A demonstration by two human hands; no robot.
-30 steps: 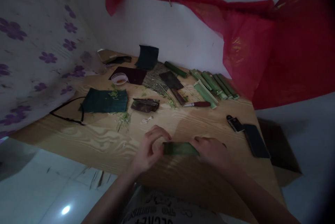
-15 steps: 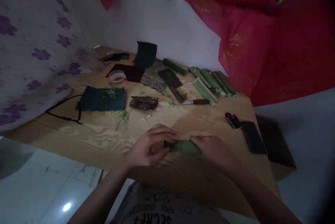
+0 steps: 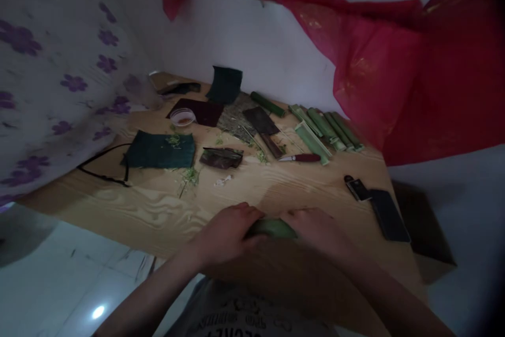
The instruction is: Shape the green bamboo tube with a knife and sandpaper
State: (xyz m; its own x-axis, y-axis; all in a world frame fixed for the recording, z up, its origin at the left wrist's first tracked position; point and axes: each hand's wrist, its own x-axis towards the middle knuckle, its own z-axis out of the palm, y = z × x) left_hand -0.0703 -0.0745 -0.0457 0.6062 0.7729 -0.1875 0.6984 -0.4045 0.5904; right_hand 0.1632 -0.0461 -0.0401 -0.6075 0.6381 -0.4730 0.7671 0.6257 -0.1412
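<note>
A green piece of bamboo lies crosswise between my hands, near the front edge of the wooden table. My left hand is closed round its left end, the thumb below and the fingers on top. At the other end, my right hand grips the bamboo with its thumb along the upper side. Both ends are hidden by my fingers. Ahead of the hands are a knife with a dark red handle, a folded dark brown piece and a small white item.
Several green bamboo pieces lie by the wall. On the left are a dark green sheet with shavings, a black cord and a small clear bowl. A phone lies near the table's right edge.
My left hand has closed onto the bamboo's left end from a looser, more open pose. The right hand has shifted slightly inward along it. The view has tilted a little.
</note>
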